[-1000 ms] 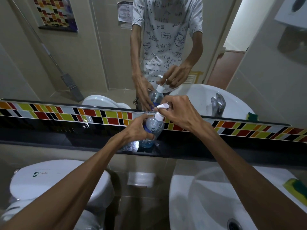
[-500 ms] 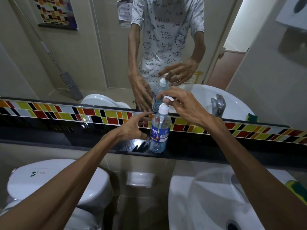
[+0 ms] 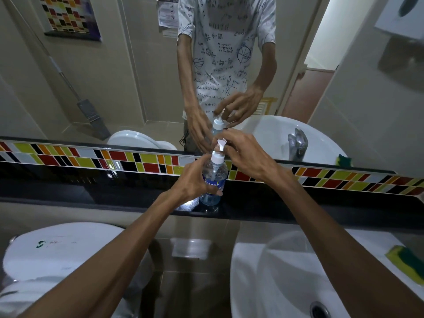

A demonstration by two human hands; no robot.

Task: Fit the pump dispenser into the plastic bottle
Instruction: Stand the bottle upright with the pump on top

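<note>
A clear plastic bottle [image 3: 214,177] with a blue label stands upright on the black ledge [image 3: 263,205] below the mirror. The white pump dispenser [image 3: 218,154] sits in its neck, collar down on the bottle, nozzle pointing up and to the right. My left hand [image 3: 191,182] wraps the bottle's body from the left. The fingers of my right hand [image 3: 243,154] pinch the pump head from the right. The bottle's left side is hidden by my left fingers.
A white sink basin [image 3: 275,283] lies below right, with a yellow-green sponge [image 3: 406,260] on its rim. A white toilet tank [image 3: 57,249] is below left. Coloured tiles [image 3: 80,157] and the mirror rise right behind the ledge.
Half a second ago my left hand was open beside the standing bottle; now it grips the bottle again. My right hand has stayed on the pump head.
</note>
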